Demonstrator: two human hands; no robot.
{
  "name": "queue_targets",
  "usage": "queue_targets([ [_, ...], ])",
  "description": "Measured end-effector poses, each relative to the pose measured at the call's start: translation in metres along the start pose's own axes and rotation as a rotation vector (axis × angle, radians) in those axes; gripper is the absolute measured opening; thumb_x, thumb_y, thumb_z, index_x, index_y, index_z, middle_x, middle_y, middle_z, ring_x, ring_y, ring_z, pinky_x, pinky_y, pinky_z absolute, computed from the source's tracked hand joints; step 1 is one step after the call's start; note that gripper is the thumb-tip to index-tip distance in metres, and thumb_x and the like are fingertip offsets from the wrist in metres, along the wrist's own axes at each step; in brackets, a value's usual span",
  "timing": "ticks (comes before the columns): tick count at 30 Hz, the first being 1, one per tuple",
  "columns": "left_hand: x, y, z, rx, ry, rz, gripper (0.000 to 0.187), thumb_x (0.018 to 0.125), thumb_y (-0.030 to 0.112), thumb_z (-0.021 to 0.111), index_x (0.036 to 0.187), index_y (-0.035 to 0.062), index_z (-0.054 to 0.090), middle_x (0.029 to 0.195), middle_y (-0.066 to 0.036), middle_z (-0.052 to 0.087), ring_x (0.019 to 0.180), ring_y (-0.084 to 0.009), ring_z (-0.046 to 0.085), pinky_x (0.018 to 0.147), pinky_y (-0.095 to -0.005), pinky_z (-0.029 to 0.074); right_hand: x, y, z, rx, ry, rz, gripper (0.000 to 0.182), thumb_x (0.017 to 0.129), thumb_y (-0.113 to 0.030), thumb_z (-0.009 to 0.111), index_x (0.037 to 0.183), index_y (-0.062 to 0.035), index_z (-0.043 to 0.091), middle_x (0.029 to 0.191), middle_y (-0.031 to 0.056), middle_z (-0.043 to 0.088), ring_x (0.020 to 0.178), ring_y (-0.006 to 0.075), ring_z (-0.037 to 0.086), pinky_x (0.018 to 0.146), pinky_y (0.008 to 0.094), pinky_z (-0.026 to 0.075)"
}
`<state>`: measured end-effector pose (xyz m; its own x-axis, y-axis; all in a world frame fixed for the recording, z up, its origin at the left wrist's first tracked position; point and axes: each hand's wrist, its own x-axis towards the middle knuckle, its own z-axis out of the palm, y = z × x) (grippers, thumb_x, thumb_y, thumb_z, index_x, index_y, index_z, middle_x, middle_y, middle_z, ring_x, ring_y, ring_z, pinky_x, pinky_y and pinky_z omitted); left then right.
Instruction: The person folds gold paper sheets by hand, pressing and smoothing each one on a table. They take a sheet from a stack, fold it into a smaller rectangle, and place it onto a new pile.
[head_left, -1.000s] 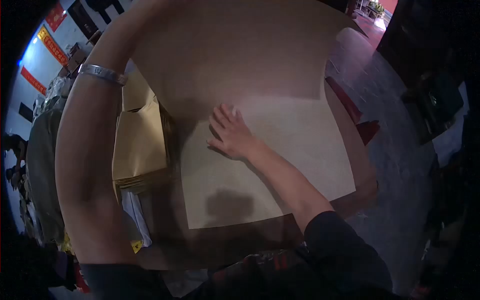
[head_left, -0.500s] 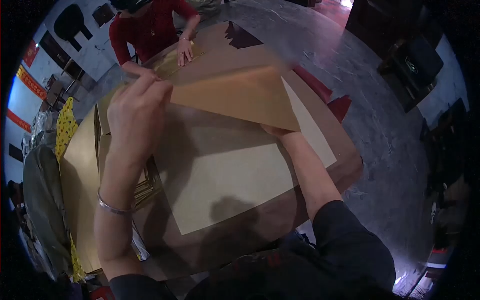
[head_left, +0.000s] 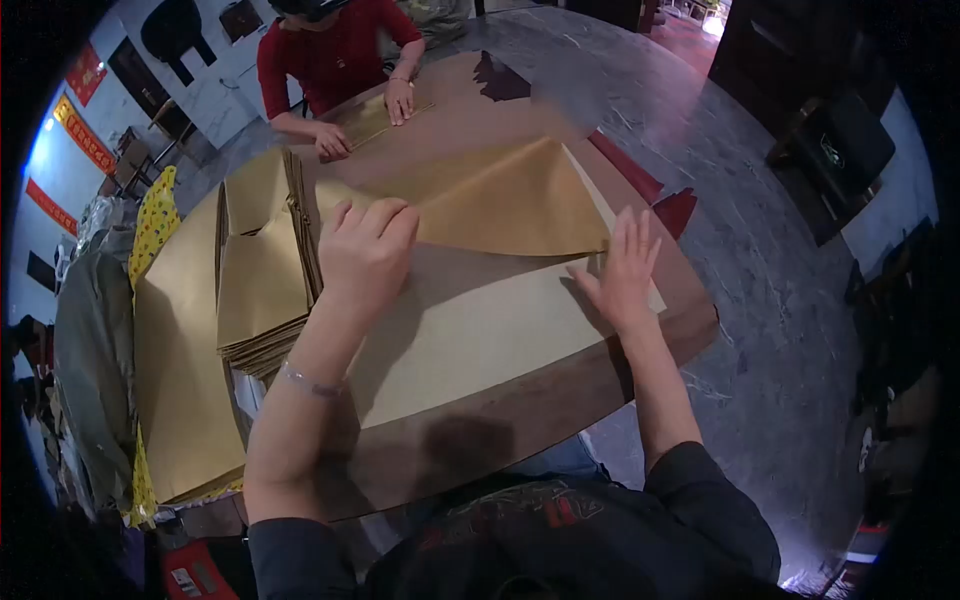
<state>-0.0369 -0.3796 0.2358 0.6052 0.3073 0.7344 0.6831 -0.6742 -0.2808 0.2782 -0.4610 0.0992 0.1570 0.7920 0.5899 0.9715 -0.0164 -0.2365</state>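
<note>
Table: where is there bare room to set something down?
Bare table: the strip between the cream sheet and near edge, and the patch between the far gold piece and dark scrap. Crowded: the left, with the folded gold stack and gold sheet.

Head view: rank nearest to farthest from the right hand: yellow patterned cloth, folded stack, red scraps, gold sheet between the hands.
1. Gold sheet: its corner is at the right hand.
2. Red scraps: right side, just beyond.
3. Folded stack: left side.
4. Yellow patterned cloth: far left.
</note>
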Motion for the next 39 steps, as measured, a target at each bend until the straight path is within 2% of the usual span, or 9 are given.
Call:
queue_targets([
  [6, 0.011, 0.011, 0.004, 0.022, 0.037, -0.072, 0.014, 0.073, 0.015, 0.066, 0.086, 0.0136, 0.066, 0.089, 0.001, 0.063, 0.083, -0.0185, 0.063, 0.087, -0.0422, 0.05, 0.025, -0.062, 0.044, 0.066, -0.027, -0.14, 0.102, 0.071, -0.03, 0.082, 0.148, 0.0013, 0.024, 0.151, 0.0213, 0.032, 0.145, 0.0421, 0.021, 0.11, 0.0672, 0.021],
  [12, 0.01, -0.004, 0.007, -0.044, -0.002, -0.081, 0.018, 0.071, 0.013, 0.063, 0.088, 0.015, 0.068, 0.086, 0.001, 0.06, 0.084, -0.0188, 0.062, 0.092, -0.0491, 0.047, 0.073, -0.079, 0.037, 0.089, 0.096, -0.256, 0.07, 0.066, -0.001, 0.072, 0.133, -0.0157, 0.056, 0.143, 0.0106, 0.045, 0.136, 0.0357, 0.038, 0.109, 0.0549, 0.036],
  [16, 0.008, -0.037, -0.022, -0.49, -0.181, -0.12, 0.038, 0.083, 0.026, 0.073, 0.116, 0.0095, 0.066, 0.111, -0.007, 0.065, 0.105, -0.0274, 0.062, 0.094, -0.0425, 0.048, 0.107, -0.068, 0.033, 0.221, 0.235, -0.408, 0.05, 0.068, 0.004, 0.066, 0.116, -0.0097, 0.064, 0.125, 0.0109, 0.059, 0.121, 0.0341, 0.052, 0.102, 0.0486, 0.042],
  [19, -0.02, -0.125, -0.022, -0.804, -0.133, -0.654, 0.055, 0.081, 0.028, 0.077, 0.128, 0.0078, 0.059, 0.126, -0.014, 0.06, 0.117, -0.0316, 0.057, 0.1, -0.0406, 0.045, 0.117, -0.062, 0.012, 0.314, 0.158, -0.27, 0.049, 0.069, 0.011, 0.056, 0.114, -0.0057, 0.065, 0.113, 0.0155, 0.064, 0.11, 0.0336, 0.06, 0.094, 0.0406, 0.049],
  [21, -0.051, -0.187, 0.0, -0.337, -0.423, -0.613, 0.063, 0.078, 0.024, 0.078, 0.134, 0.0081, 0.054, 0.132, -0.015, 0.057, 0.123, -0.0317, 0.054, 0.104, -0.0388, 0.043, 0.121, -0.056, 0.002, 0.319, 0.128, -0.245, 0.049, 0.069, 0.012, 0.055, 0.113, -0.0048, 0.065, 0.113, 0.0156, 0.064, 0.11, 0.0346, 0.059, 0.095, 0.0412, 0.049],
  [25, -0.079, -0.205, 0.047, -0.321, -0.683, -0.616, 0.075, 0.073, 0.01, 0.072, 0.142, 0.0117, 0.041, 0.133, -0.016, 0.055, 0.121, -0.0336, 0.054, 0.1, -0.0418, 0.046, 0.128, -0.031, 0.006, 0.441, 0.104, -0.223, 0.05, 0.068, 0.014, 0.054, 0.114, -0.0031, 0.065, 0.114, 0.0169, 0.065, 0.111, 0.0339, 0.06, 0.096, 0.0402, 0.048],
  [30, -0.085, -0.189, 0.075, -0.677, -0.752, -0.622, 0.067, 0.073, 0.01, 0.075, 0.136, 0.011, 0.052, 0.139, -0.013, 0.053, 0.125, -0.0321, 0.052, 0.103, -0.0392, 0.045, 0.134, -0.021, 0.012, 0.474, 0.103, -0.256, 0.04, 0.074, 0.004, 0.067, 0.113, -0.0021, 0.067, 0.111, 0.0153, 0.068, 0.105, 0.0309, 0.065, 0.091, 0.0366, 0.051],
  [35, -0.09, -0.149, 0.051, -0.501, -0.654, -0.361, 0.041, 0.072, 0.008, 0.073, 0.112, 0.0087, 0.065, 0.118, -0.011, 0.064, 0.109, -0.0339, 0.06, 0.094, -0.0406, 0.049, 0.136, -0.019, 0.013, 0.722, 0.118, -0.019, 0.038, 0.074, -0.003, 0.076, 0.111, -0.0014, 0.068, 0.109, 0.0119, 0.069, 0.103, 0.0274, 0.066, 0.088, 0.0348, 0.052],
  [39, -0.107, -0.123, 0.05, -0.337, -0.609, -0.2, 0.036, 0.074, 0.018, 0.076, 0.107, 0.0125, 0.065, 0.118, -0.009, 0.062, 0.113, -0.0296, 0.058, 0.096, -0.0447, 0.046, 0.134, -0.014, -0.007, 0.4, 0.052, -0.155, 0.038, 0.079, 0.001, 0.073, 0.116, -0.0027, 0.066, 0.121, 0.0121, 0.065, 0.11, 0.0248, 0.063, 0.091, 0.0344, 0.052],
])
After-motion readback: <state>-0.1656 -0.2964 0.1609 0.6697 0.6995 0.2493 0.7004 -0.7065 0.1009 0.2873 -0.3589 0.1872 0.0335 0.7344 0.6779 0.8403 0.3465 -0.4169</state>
